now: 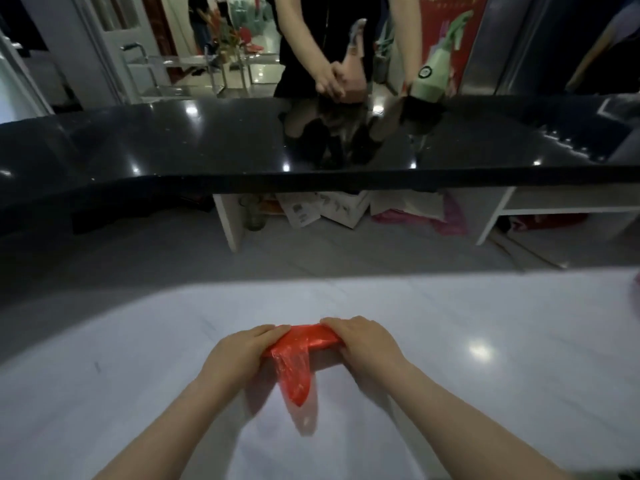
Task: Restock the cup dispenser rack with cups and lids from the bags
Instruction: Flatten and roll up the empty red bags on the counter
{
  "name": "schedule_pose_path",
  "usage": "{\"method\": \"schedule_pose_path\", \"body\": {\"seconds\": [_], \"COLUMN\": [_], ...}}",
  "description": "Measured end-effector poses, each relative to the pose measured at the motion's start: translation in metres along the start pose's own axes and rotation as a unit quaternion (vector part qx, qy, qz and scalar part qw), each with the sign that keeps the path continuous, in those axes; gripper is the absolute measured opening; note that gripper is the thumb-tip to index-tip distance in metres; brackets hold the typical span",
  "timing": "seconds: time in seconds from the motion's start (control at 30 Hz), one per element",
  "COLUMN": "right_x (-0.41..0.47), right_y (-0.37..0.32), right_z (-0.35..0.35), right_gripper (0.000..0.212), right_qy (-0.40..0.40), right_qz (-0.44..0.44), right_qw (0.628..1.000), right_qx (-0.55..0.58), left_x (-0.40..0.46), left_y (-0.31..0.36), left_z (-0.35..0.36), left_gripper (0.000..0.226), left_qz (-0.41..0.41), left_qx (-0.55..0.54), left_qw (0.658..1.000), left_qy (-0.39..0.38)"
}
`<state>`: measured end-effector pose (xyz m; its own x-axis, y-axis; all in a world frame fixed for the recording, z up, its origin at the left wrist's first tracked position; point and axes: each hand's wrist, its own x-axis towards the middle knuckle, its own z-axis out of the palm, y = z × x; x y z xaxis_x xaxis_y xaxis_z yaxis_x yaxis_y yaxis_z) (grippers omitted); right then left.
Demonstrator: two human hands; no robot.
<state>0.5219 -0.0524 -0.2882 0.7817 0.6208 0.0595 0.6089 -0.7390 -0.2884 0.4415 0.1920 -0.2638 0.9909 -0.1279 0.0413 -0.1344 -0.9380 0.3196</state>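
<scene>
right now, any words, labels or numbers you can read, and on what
None can be read.
Round dark logo on the green cup sleeve: blurred.
Red banner, gold characters along the top: cut off and blurred.
Printed papers under the counter: too small.
Red bag: no print seen.

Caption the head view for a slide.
Both hands, left hand and right hand, grip a red plastic bag over the white counter.

red bag ends hidden under hands, second person cropped

Dim indoor light; ceiling lamps glare as white spots on the glossy black counter; soft blur, edges bowed by wide-angle distortion.
</scene>
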Motion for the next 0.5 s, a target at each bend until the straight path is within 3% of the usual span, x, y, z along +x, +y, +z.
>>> {"method": "schedule_pose_path", "body": {"seconds": [0.07,0.17,0.3,0.5], "right_x": [-0.025,-0.071,-0.148,-0.297], "right_y": [0.015,0.036,0.06,0.094], "right_z": [-0.014,-0.047,-0.082,-0.126], "right_gripper": [0.058,0.056,0.063,0.045], "right_qy": [0.0,0.013,0.081,0.209], "right_qz": [0.073,0.073,0.12,0.238], "right_qw": [0.997,0.997,0.989,0.946], "right_qx": [0.037,0.003,-0.029,-0.063], "left_x": [0.01,0.025,0.03,0.025], "left_y": [0.028,0.077,0.15,0.28], "left_z": [0.0,0.003,0.009,0.031], "left_gripper": [0.053,0.052,0.058,0.071], "left_qz": [0.043,0.108,0.186,0.328], "left_qx": [0.004,0.021,-0.036,-0.044], "left_qw": [0.999,0.994,0.98,0.943], "left_qy": [0.013,0.029,0.055,0.044]}}
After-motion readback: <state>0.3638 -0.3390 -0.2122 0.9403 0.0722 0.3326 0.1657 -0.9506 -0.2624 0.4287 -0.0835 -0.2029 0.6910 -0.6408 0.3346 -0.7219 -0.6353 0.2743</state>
